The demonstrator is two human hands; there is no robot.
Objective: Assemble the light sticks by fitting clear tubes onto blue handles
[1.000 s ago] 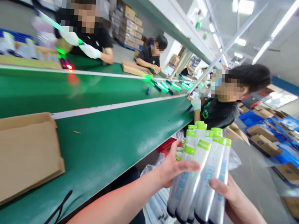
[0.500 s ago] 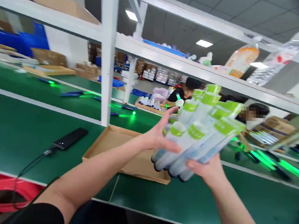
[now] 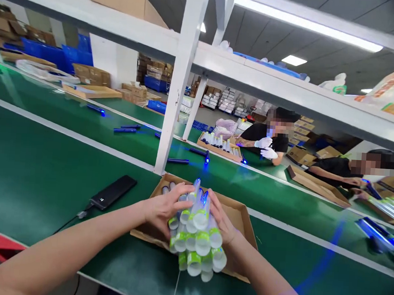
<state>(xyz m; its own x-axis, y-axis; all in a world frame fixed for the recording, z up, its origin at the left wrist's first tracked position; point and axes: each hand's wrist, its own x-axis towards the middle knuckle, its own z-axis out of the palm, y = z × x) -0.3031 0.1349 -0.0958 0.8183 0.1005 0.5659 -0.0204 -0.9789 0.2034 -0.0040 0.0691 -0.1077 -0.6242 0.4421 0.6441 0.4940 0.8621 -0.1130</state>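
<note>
A bundle of translucent tubes (image 3: 191,240) with bright green bands is held between my two hands, its round pale ends tilted towards me. On its left side, my left hand (image 3: 171,204) wraps around the tubes with curved fingers. My right hand (image 3: 224,220) presses against the right side, thumb hidden. The bundle is over a shallow cardboard tray (image 3: 246,221) on the green table; its far ends are mostly hidden. Several tube ends (image 3: 166,189) show beyond my left hand at the tray's far left corner; I cannot tell whether they belong to the bundle.
A black phone-like device (image 3: 114,191) with a cable lies left of the tray. A white shelf post (image 3: 176,97) rises behind it. Dark blue sticks (image 3: 178,161), some glowing blue, lie across the table. Opposite, a gloved co-worker (image 3: 267,143) and another person (image 3: 339,171) sit near trays.
Both hands have brought the bundle left and down over the tray and tipped its green-banded ends towards me. The view has shifted right. The sticks' glow has turned from green to blue.
</note>
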